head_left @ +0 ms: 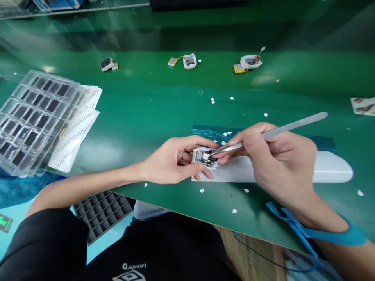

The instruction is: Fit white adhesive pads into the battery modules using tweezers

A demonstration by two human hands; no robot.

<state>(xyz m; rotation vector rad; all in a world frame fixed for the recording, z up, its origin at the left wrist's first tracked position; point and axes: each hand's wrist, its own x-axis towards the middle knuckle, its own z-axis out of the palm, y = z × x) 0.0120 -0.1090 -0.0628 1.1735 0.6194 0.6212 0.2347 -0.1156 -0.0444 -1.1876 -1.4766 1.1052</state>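
Note:
My left hand (172,162) grips a small white device housing (205,156) by its sides, with the electronics inside facing up. My right hand (272,156) is closed around metal tweezers (288,127), whose tip reaches into the open housing. Whether the tip pinches anything is too small to tell. Beneath both hands lie a white sheet (237,171) and a dark teal strip (324,142). Small white round stickers (225,134) are scattered near the fingers. A blue wrist strap (334,234) circles my right wrist.
Further back on the green table lie three opened devices: a left one (107,64), a middle one (190,61) and a right one (250,61), with batteries beside them. Clear compartment trays (35,113) rest on printed paper sheets (77,136) at left. Below the edge is a black grid tray (102,212).

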